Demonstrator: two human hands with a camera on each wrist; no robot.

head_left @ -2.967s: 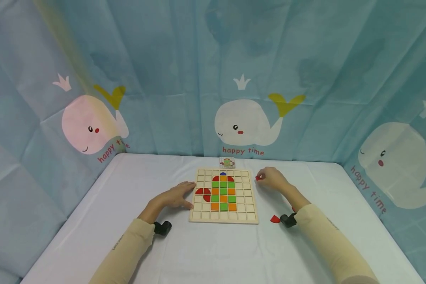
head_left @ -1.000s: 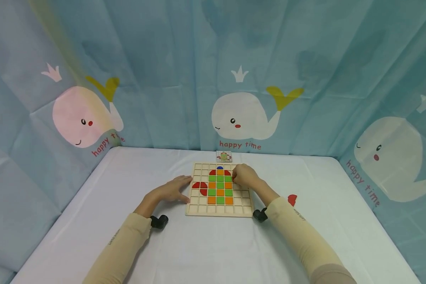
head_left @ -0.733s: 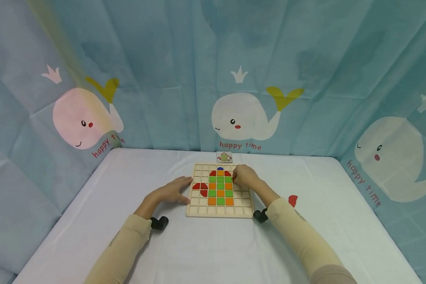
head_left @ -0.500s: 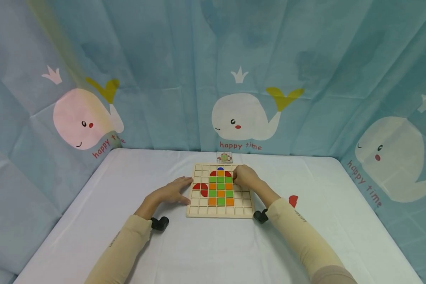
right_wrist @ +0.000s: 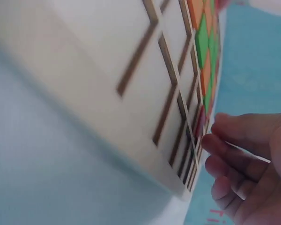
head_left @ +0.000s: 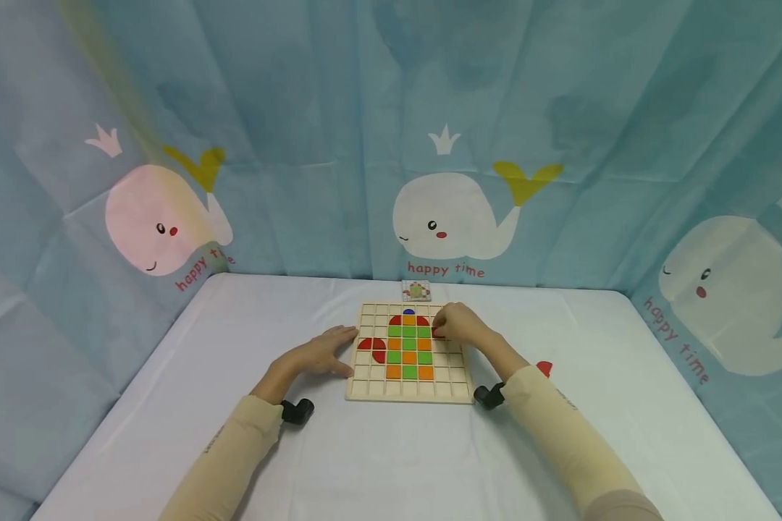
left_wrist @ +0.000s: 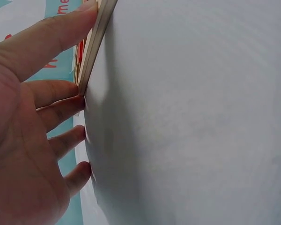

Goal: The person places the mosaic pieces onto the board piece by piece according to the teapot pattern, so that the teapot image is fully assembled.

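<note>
A wooden grid board (head_left: 409, 391) lies on the white table, with green and orange squares, red quarter-round pieces (head_left: 379, 356) and a blue piece (head_left: 409, 312) in its cells. My left hand (head_left: 322, 353) rests against the board's left edge, fingers spread; in the left wrist view its thumb touches the rim. Over the board's upper right is my right hand (head_left: 461, 324), fingers loosely bent. Just by its fingertips a red piece (right_wrist: 200, 123) sits in a cell, and the fingers look slightly apart from it.
Behind the board lies a small pattern card (head_left: 416, 291). A loose red piece (head_left: 544, 368) lies on the table beside my right sleeve, partly hidden by it. A whale-printed curtain (head_left: 300, 217) stands along the back and sides.
My right hand carried a red piece from right of the board to a cell beside the green square, then drew back slightly, uncovering it. My left hand stays at the left edge.
</note>
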